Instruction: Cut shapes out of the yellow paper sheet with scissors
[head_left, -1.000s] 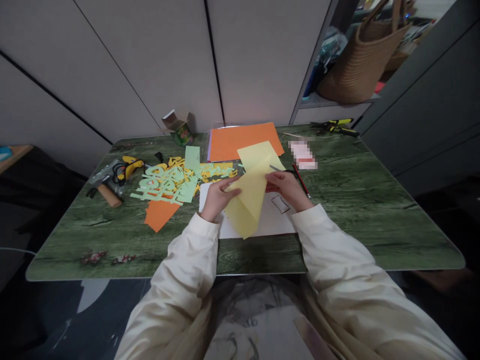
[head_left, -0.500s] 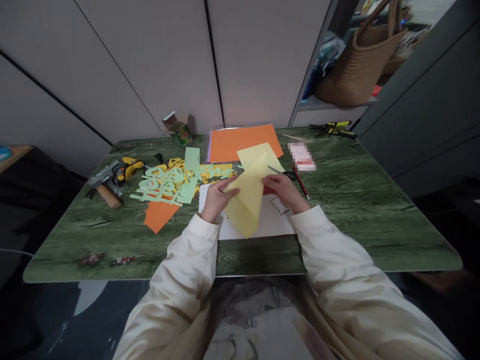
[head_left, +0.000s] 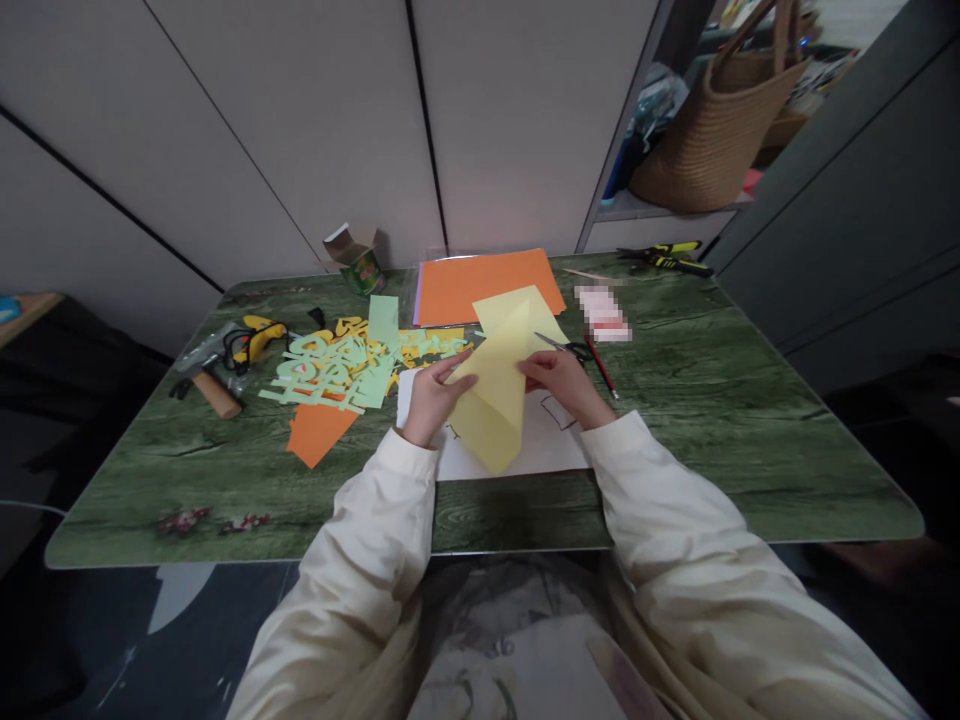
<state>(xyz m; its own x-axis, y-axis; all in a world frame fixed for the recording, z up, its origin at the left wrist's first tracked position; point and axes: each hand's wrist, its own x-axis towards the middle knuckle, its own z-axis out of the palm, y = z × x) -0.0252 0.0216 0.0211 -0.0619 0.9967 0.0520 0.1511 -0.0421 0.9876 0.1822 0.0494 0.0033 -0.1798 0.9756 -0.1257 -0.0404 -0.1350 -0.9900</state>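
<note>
Both hands hold one sheet of yellow paper (head_left: 495,390), curled over into a loose roll above the table. My left hand (head_left: 436,396) grips its left side, thumb in front. At the right edge, my right hand (head_left: 559,382) pinches the paper between thumb and fingers. Beneath lies a white sheet (head_left: 480,462) with dark drawn lines, partly covered by the roll and hands. A second yellow sheet (head_left: 551,315) lies just behind. Dark-handled scissors (head_left: 574,350) rest past my right hand, beside a red pencil (head_left: 602,370).
Green and yellow paper cut-outs (head_left: 322,365) pile up left, over an orange piece (head_left: 319,435). Farther left are a hammer (head_left: 214,392) and a yellow-handled tool (head_left: 262,338). Orange sheets (head_left: 487,285), an opened small box (head_left: 361,265) and pliers (head_left: 667,260) lie along the back of the green table (head_left: 720,440).
The yellow paper's right edge and my right hand have shifted slightly left, so the roll is a little narrower. My left hand is nearly unmoved.
</note>
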